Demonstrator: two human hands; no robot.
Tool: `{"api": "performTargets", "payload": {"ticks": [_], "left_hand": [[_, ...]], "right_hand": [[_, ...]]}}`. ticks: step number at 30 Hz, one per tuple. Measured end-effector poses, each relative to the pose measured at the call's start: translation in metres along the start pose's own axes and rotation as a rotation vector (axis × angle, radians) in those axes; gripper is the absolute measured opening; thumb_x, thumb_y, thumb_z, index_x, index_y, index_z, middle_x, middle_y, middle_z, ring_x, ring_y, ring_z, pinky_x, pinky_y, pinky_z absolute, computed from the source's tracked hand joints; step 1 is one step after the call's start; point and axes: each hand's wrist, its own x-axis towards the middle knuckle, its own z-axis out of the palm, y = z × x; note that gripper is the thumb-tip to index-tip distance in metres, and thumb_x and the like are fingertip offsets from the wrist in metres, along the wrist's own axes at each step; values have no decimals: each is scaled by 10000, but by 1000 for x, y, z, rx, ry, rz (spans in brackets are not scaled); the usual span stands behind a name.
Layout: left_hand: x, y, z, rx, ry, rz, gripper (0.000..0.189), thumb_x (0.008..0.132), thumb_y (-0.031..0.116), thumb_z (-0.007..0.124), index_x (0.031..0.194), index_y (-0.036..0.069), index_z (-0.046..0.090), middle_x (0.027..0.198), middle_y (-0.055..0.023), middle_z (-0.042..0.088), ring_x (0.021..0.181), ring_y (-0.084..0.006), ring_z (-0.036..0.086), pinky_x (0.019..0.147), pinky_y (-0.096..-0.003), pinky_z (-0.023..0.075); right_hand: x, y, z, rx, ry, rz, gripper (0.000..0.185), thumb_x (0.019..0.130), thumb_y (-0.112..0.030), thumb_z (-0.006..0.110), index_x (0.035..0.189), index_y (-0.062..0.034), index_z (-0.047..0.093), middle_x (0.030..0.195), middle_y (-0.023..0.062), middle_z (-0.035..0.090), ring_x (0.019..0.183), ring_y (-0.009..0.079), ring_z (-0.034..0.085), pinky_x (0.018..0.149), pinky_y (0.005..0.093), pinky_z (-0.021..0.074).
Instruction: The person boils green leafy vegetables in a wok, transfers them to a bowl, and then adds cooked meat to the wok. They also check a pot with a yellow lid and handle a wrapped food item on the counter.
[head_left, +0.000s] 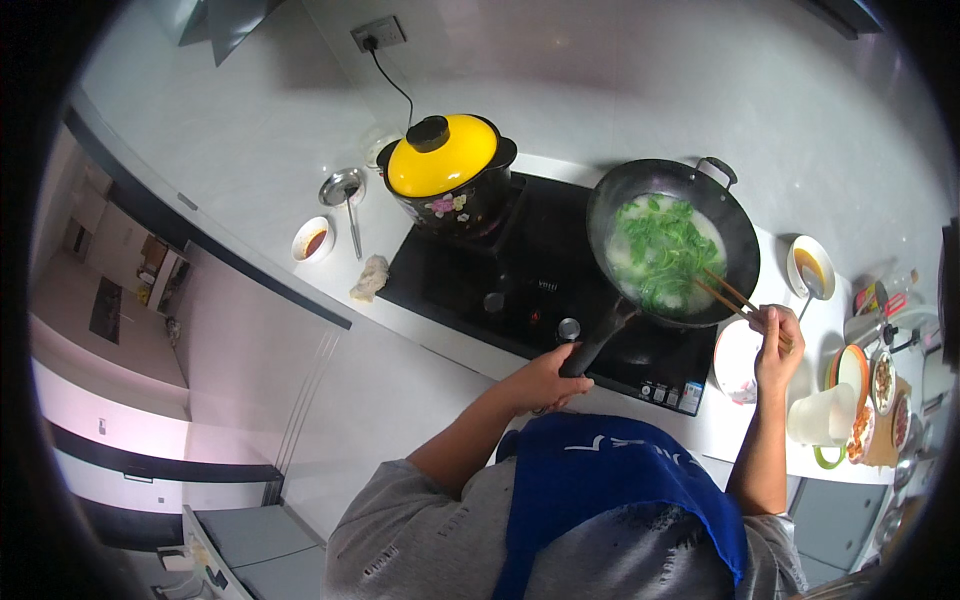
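A black wok (727, 225) sits on the right side of a black glass gas cooktop (480, 289). Leafy greens (664, 240) lie in cloudy, whitish liquid inside it. My left hand (551, 379) is around the end of the wok's handle (600, 341), beside a round control knob (569, 328). In my right hand (780, 349) is a pair of wooden chopsticks (731, 296), held over the wok's near right rim. Their tips reach into the greens. A white plate (735, 360) lies just left of my right hand, partly hidden by it.
A floral black pot (450, 206) with a yellow lid (442, 161) occupies the left burner. Left of it are a bowl of dark sauce (312, 240), a metal ladle (352, 217) and a crumpled cloth (370, 278). Rightward stand a bowl with a spoon (810, 266), a pitcher (821, 416) and several food dishes.
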Motion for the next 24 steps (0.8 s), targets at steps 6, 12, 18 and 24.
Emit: {"api": "performTargets", "payload": {"ticks": [6, 12, 18, 24], "left_hand": [[-4, 5, 0, 50, 5, -11, 745, 880, 189, 665, 1454, -25, 239, 702, -36, 543, 553, -97, 493, 496, -236, 411], [-9, 7, 1, 132, 80, 19, 778, 878, 292, 677, 1461, -5, 257, 835, -87, 580, 596, -128, 549, 568, -279, 458], [-25, -14, -57, 91, 184, 56, 854, 871, 506, 630, 1471, 26, 259, 1020, -145, 612, 824, -189, 615, 701, -317, 508], [-37, -69, -244, 496, 693, 214, 628, 870, 334, 676, 1356, 5, 452, 1026, -183, 645, 916, -215, 638, 737, -339, 520]], "right_hand": [[3, -36, 8, -23, 47, -222, 201, 988, -42, 447, 924, 85, 589, 993, 156, 595, 828, 203, 653, 734, 295, 576], [51, -57, 31, -441, -145, -346, 151, 927, -53, 578, 810, 37, 604, 758, 129, 609, 680, 219, 598, 622, 310, 455], [93, -123, 94, -737, -267, -685, 171, 883, -143, 632, 891, 24, 592, 811, 190, 588, 765, 377, 579, 703, 454, 455], [113, -187, 275, -935, -530, -629, 270, 919, -280, 580, 821, -29, 599, 792, 184, 599, 734, 389, 592, 670, 461, 468]]}}
